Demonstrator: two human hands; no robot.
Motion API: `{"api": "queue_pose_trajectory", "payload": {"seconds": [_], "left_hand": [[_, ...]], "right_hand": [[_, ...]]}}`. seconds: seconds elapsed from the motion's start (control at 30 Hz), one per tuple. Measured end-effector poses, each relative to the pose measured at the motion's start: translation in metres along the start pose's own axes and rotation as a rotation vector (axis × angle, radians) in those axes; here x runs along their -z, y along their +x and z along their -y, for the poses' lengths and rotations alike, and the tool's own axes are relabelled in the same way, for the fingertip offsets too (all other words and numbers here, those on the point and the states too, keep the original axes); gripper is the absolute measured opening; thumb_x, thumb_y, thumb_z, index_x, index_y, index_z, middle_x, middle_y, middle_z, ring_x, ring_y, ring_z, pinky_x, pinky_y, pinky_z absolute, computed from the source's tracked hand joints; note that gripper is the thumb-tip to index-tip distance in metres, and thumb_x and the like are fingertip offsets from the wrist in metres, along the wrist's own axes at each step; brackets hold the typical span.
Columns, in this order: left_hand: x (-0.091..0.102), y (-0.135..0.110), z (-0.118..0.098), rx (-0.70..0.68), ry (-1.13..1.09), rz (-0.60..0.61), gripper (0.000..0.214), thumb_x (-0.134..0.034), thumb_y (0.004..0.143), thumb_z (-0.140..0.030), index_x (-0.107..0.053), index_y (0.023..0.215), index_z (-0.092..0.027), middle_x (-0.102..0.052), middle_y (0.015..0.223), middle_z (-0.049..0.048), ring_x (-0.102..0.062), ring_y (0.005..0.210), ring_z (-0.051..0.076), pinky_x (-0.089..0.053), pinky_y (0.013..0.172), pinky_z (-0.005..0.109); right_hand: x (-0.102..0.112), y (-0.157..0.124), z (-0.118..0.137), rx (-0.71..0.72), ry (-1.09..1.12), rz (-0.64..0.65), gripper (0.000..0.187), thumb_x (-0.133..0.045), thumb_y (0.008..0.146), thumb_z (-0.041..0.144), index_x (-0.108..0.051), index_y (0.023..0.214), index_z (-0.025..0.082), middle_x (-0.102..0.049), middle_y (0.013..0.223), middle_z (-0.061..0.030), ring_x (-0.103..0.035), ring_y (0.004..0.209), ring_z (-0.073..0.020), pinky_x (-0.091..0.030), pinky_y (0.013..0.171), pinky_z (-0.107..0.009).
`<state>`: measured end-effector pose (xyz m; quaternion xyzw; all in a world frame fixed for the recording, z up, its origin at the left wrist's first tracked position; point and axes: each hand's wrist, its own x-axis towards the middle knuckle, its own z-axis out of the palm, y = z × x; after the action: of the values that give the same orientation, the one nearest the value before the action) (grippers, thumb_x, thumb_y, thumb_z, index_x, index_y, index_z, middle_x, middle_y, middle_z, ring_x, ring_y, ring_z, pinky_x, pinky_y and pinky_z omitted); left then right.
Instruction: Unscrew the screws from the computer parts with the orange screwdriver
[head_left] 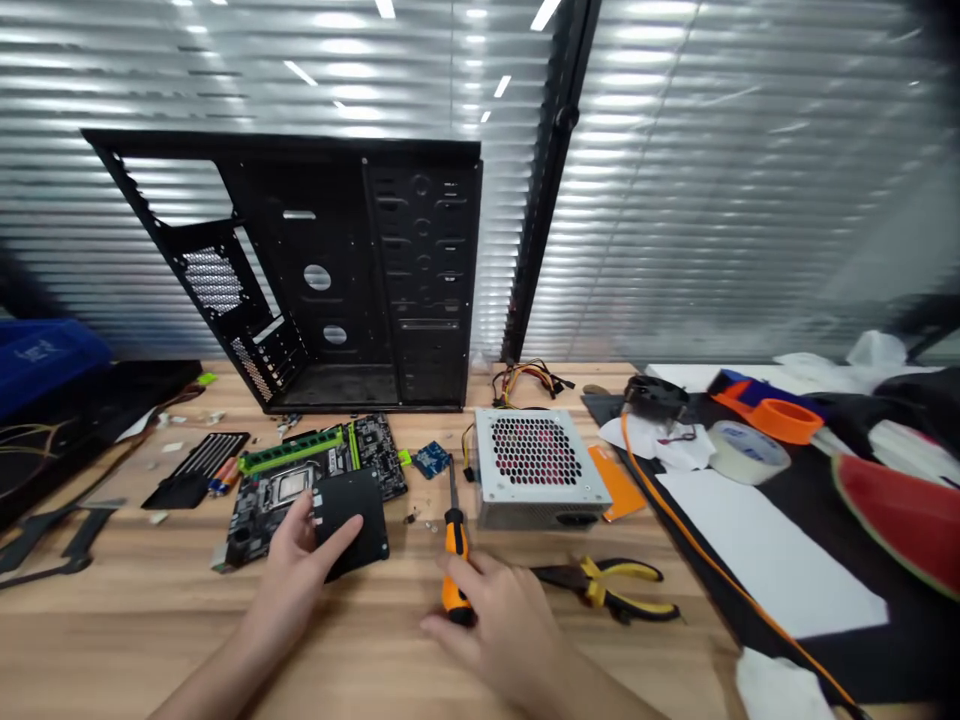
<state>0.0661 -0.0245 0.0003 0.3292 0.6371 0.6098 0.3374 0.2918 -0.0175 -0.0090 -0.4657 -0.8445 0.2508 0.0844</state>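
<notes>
Holding a flat black rectangular drive, the left hand has its thumb and fingers clamped together on the drive's edge. The drive is tilted and sits at about 1 o'clock from this hand, over the right part of a green-and-black computer motherboard; I cannot tell if the two are touching. The right hand is closed around the orange-and-black handle of a steel screwdriver, with the fingers wrapped together on it, and the thin shaft points to 12 o'clock. A small blue circuit board lies between the motherboard and a silver metal power supply with a perforated grille, which stands at about 1 o'clock from the right hand. At 3 o'clock from this hand, near but not touching it, lie yellow-and-black pliers. Both hands work above a light wooden table. At the table's far edge, a tall black metal computer case frame stands upright. A roll of clear packing tape lies far away at about 2 o'clock.
</notes>
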Motion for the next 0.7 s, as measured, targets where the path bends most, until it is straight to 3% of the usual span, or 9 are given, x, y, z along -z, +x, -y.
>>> {"api": "queue_pose_trajectory", "payload": {"seconds": [0.1, 0.17, 0.27, 0.37, 0.57, 0.7], "left_hand": [[0.007, 0.002, 0.006, -0.180, 0.096, 0.019, 0.051, -0.084, 0.057, -0.044, -0.063, 0.098, -0.021, -0.071, 0.101, 0.0081, -0.066, 0.095, 0.027, -0.057, 0.085, 0.038], [0.012, 0.004, 0.013, -0.254, 0.141, 0.048, 0.046, -0.081, 0.063, -0.041, -0.063, 0.101, -0.022, -0.069, 0.100, 0.0073, -0.065, 0.095, 0.026, -0.056, 0.084, 0.036], [0.018, 0.005, 0.021, -0.278, 0.197, 0.058, 0.045, -0.079, 0.067, -0.039, -0.062, 0.105, -0.023, -0.068, 0.097, 0.0058, -0.065, 0.092, 0.025, -0.055, 0.082, 0.033], [0.019, 0.005, 0.021, -0.250, 0.194, 0.017, 0.048, -0.078, 0.067, -0.040, -0.061, 0.109, -0.023, -0.068, 0.102, 0.0060, -0.065, 0.096, 0.025, -0.053, 0.087, 0.034], [0.016, 0.012, 0.018, -0.050, 0.080, -0.088, 0.071, -0.079, 0.061, -0.047, -0.056, 0.123, -0.021, -0.064, 0.123, 0.0100, -0.060, 0.115, 0.029, -0.050, 0.098, 0.038], [0.017, 0.013, 0.021, -0.091, 0.052, -0.069, 0.066, -0.078, 0.064, -0.046, -0.057, 0.122, -0.021, -0.065, 0.122, 0.0098, -0.061, 0.115, 0.028, -0.049, 0.099, 0.038]], "right_hand": [[-0.004, -0.002, -0.003, -0.009, 0.085, -0.084, 0.048, -0.067, 0.076, 0.057, -0.067, 0.118, 0.034, -0.071, 0.106, -0.0068, -0.071, 0.085, -0.0264, -0.053, 0.072, -0.033], [-0.006, -0.004, -0.004, 0.022, 0.171, -0.185, 0.037, -0.061, 0.083, 0.051, -0.070, 0.113, 0.033, -0.071, 0.102, -0.0069, -0.070, 0.082, -0.0240, -0.054, 0.073, -0.033], [-0.007, -0.007, -0.006, 0.102, 0.338, -0.372, 0.030, -0.049, 0.091, 0.041, -0.073, 0.105, 0.030, -0.070, 0.089, -0.0080, -0.068, 0.075, -0.0215, -0.054, 0.068, -0.032], [-0.007, -0.011, -0.008, 0.161, 0.504, -0.494, 0.029, -0.049, 0.092, 0.037, -0.073, 0.107, 0.030, -0.066, 0.078, -0.0074, -0.065, 0.069, -0.0215, -0.054, 0.062, -0.033], [-0.013, -0.019, -0.011, 0.007, 0.806, -0.451, 0.042, -0.055, 0.090, 0.042, -0.062, 0.131, 0.032, -0.068, 0.074, -0.0067, -0.065, 0.064, -0.0240, -0.055, 0.055, -0.036], [-0.019, -0.023, -0.009, 0.021, 0.846, -0.389, 0.042, -0.057, 0.088, 0.044, -0.065, 0.128, 0.032, -0.068, 0.073, -0.0067, -0.065, 0.063, -0.0242, -0.054, 0.051, -0.034]]}}
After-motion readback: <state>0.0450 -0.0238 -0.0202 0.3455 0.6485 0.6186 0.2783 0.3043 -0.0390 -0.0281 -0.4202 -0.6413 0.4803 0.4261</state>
